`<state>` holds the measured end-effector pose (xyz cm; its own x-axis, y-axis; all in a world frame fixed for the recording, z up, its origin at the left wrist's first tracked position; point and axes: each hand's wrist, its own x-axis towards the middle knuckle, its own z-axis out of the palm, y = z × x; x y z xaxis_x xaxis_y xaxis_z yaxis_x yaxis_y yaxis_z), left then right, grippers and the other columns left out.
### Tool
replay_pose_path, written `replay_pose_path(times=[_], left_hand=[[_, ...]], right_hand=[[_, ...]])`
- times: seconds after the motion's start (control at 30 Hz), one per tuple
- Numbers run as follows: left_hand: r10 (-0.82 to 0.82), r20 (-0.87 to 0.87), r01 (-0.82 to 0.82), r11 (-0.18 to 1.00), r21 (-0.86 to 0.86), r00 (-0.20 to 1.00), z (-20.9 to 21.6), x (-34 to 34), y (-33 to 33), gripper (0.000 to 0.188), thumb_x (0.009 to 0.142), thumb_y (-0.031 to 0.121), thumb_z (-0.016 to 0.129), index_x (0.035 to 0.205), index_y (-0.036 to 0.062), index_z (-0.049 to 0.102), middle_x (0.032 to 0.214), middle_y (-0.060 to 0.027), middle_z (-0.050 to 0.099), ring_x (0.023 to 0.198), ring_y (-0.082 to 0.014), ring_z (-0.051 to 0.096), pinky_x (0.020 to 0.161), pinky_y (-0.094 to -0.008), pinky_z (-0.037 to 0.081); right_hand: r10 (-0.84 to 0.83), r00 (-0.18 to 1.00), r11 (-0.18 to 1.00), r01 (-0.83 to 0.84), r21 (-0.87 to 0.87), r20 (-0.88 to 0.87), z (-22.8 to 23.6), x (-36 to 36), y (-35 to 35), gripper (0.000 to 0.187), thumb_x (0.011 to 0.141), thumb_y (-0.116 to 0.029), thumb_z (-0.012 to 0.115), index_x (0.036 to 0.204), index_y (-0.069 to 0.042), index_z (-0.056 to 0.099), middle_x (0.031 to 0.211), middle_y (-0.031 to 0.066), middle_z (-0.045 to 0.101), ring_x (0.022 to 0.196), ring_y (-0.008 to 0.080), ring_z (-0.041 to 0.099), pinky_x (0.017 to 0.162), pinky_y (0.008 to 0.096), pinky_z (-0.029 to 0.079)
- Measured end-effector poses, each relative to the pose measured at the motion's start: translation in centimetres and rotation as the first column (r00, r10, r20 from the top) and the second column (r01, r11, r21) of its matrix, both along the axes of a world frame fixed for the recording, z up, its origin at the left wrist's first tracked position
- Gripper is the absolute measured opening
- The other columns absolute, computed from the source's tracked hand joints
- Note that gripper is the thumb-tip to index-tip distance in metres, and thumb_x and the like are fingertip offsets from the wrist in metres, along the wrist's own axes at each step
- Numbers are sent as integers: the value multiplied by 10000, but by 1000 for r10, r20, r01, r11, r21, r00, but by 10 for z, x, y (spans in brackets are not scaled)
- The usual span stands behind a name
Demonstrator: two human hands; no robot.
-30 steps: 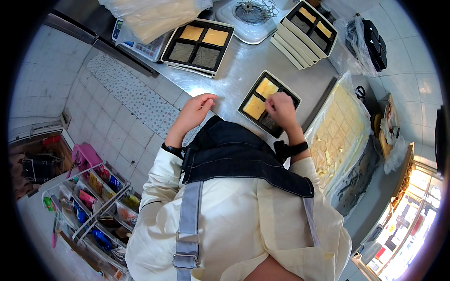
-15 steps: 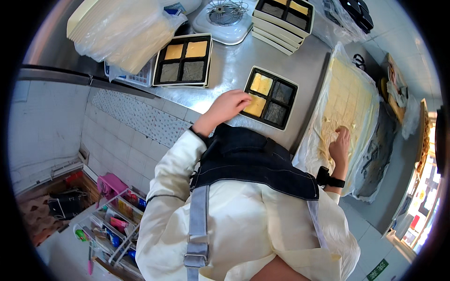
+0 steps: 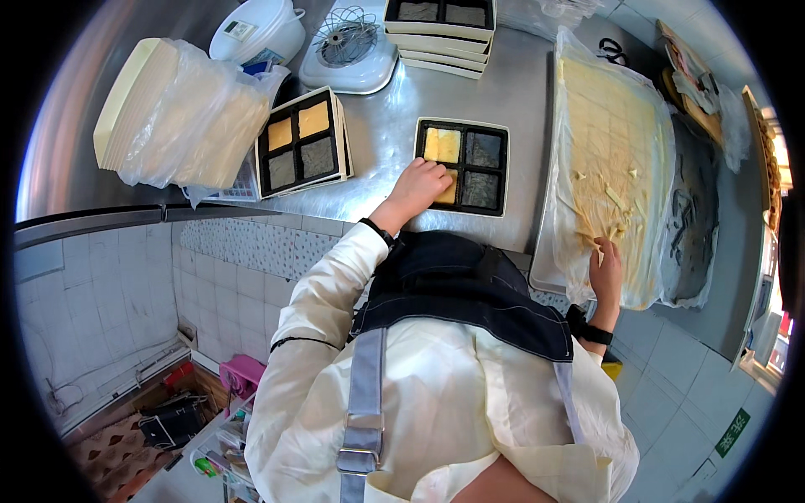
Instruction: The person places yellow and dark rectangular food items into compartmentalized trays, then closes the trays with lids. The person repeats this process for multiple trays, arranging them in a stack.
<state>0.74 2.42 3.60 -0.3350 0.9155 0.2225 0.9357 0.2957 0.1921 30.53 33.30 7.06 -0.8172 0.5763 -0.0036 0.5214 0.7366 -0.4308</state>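
My left hand lies over the left wall of a cream box with a black four-part insert. Its loosely bent fingers rest on the lower-left yellow cake-like square, hiding much of it. Another yellow square fills the upper-left compartment, while the two right compartments show only dark liners. Off to the right, my right hand has its fingertips drawn together at the near part of a tray lined with clear film. Yellow crumbs and scraps lie by those fingertips; what is pinched cannot be made out.
A second four-part box with two yellow squares stands left. Beyond it are nested cream boxes in plastic, a white tub and a white scale bearing a wire whisk head. More boxes are stacked behind; scissors lie far right.
My view has turned, shifting the whole scene. My left hand has moved further over the lower-left square. The right hand's fingers have come down onto the scraps in the tray.
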Motion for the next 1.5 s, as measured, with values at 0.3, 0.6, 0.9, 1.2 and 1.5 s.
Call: replay_pose_path(times=[0.3, 0.6, 0.9, 1.2, 1.5], left_hand=[[-97, -74, 100, 994, 38, 992, 1, -5, 8, 28, 751, 120, 556, 735, 120, 579, 756, -1, 537, 796, -177, 550, 744, -300, 380], [171, 839, -454, 886, 99, 516, 45, -2, 9, 185, 962, 219, 460, 904, 44, 479, 742, -75, 577, 681, -161, 577, 654, -307, 466], [-109, 774, 220, 975, -40, 624, 115, 46, 138, 236, 903, 239, 503, 823, 18, 478, 677, -129, 563, 661, -329, 559, 640, -403, 446], [-309, 822, 337, 929, 153, 478, 57, 109, 219, 765, 851, 245, 612, 1448, 37, 180, 1498, -202, 158, 1403, -319, 144, 1130, -394, 155], [-161, 977, 305, 946, 113, 137, 53, 93, 199, 438, 914, 141, 534, 1320, 27, 416, 1214, -111, 535, 1122, -168, 506, 963, -304, 404]], right_hand=[[-40, 997, 999, 40, -9, -69, 10, 0, -3, 127, 849, -44, 539, 952, -12, 606, 891, 167, 638, 814, 330, 620, 708, 391, 480], [-107, 994, 994, 107, -7, -7, 14, 21, -3, 184, 843, -42, 541, 1017, -27, 598, 927, 157, 647, 876, 324, 616, 760, 388, 477], [-134, 990, 982, 138, 125, -42, 12, 37, -2, 341, 803, -36, 569, 1144, -46, 558, 1075, 150, 616, 1057, 326, 538, 916, 411, 413], [-211, 848, 977, 194, -85, -486, 65, -4, -55, 620, 829, -143, 612, 1386, -65, 350, 1455, 162, 316, 1353, 308, 301, 1103, 419, 254], [-205, 971, 976, 212, 51, -122, 28, 35, -56, 501, 882, -197, 578, 1343, -70, 428, 1354, 156, 459, 1309, 282, 377, 1078, 441, 281]])
